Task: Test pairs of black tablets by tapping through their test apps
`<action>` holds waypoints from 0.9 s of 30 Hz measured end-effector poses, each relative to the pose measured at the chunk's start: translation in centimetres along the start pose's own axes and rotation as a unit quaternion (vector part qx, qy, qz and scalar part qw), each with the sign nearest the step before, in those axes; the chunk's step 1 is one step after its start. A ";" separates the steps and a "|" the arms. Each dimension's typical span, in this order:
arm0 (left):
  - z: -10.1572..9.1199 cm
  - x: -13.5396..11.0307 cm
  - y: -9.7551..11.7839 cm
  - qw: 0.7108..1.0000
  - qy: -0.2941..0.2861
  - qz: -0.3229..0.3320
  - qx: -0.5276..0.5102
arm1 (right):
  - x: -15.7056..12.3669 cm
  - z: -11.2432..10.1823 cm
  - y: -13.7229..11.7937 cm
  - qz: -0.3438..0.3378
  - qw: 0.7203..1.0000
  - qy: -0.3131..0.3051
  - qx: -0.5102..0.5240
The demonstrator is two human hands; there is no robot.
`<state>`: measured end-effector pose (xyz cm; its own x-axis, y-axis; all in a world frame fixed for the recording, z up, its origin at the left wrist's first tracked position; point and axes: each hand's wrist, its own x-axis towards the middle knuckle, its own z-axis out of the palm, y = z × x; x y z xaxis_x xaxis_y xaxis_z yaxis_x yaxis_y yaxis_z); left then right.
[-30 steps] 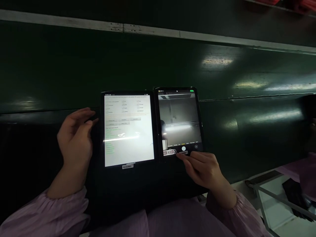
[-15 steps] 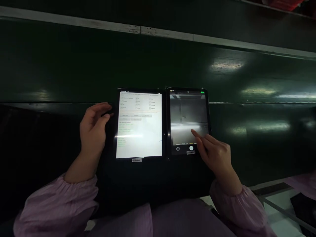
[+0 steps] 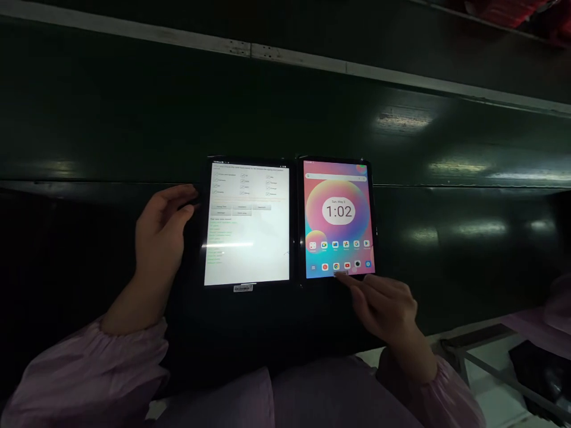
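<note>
Two tablets lie side by side, both lit. The left tablet [image 3: 247, 238] displays a white page with rows of tick boxes, grey buttons and green lines of text. On the right tablet [image 3: 338, 232] is a colourful home screen with a clock reading 1:02 and rows of app icons. My left hand [image 3: 163, 229] rests just beside the left tablet, fingers loosely curved and apart, holding nothing. My right hand [image 3: 386, 306] has its index finger stretched to the bottom edge of the right tablet, at a small barcode sticker; it holds nothing.
The tablets are on a dark green glossy surface [image 3: 446, 238] that reflects lights. A pale metal strip [image 3: 298, 58] runs across behind. Red items [image 3: 497, 12] sit at the far upper right. A pink sleeve [image 3: 542, 315] and a metal frame [image 3: 491, 368] show at lower right.
The right tablet's screen has switched from a grey camera view to the home screen. My right hand has moved down from the screen to its bottom edge. The left hand stays beside the left tablet.
</note>
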<state>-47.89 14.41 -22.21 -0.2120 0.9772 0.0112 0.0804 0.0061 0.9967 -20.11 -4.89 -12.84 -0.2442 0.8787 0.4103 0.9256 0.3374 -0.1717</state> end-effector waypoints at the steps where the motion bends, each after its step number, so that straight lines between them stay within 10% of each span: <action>1: 0.0 0.0 0.0 1.000 -0.001 -0.001 0.004 | 0.1 0.3 -0.3 -0.005 1.000 -0.009 0.007; 12: -0.2 0.1 0.2 0.999 -0.011 -0.028 0.010 | 1.7 1.8 -1.0 -0.012 0.999 -0.032 0.000; 18: -2.0 1.4 -1.7 0.984 -0.179 -0.008 0.017 | 1.6 1.9 -2.2 -0.004 0.998 -0.030 0.048; 27: -3.0 1.4 -2.4 0.979 -0.204 0.003 0.022 | 2.8 7.2 -7.5 -0.032 0.986 -0.153 0.050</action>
<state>-51.25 15.09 -24.40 0.1944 0.9806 -0.0245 0.1244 0.0001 0.9922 -29.83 -2.56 -16.89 -0.3905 0.9106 0.1354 0.8765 0.4127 -0.2477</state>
